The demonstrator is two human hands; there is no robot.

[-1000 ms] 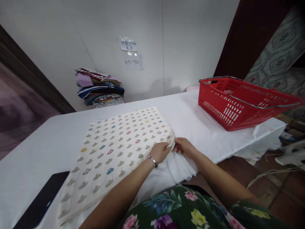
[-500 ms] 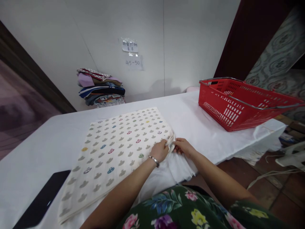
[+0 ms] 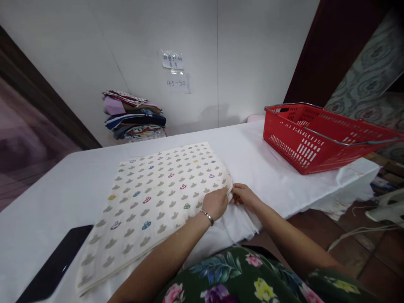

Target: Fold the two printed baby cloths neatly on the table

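A folded cream cloth (image 3: 164, 202) printed with grey shapes and a few coloured mushrooms lies flat on the white-covered table. My left hand (image 3: 216, 203), with a bracelet at the wrist, is closed on the cloth's near right corner. Right beside it, my right hand (image 3: 242, 195) pinches the edge of that same corner from the outer side. The corner is slightly lifted and bunched between both hands. Some fingertips are hidden behind the fabric and the hands.
A red plastic basket (image 3: 293, 145) with metal handles stands at the table's right end. A pile of folded fabrics (image 3: 135, 115) sits at the back by the wall. A dark flat object (image 3: 57, 263), like a phone or tablet, lies at the front left. Paper signs (image 3: 176, 80) hang on the wall.
My left hand has shifted slightly right and down along the corner, closer to my right hand. The bunched corner looks flatter now. The right hand has hardly moved.
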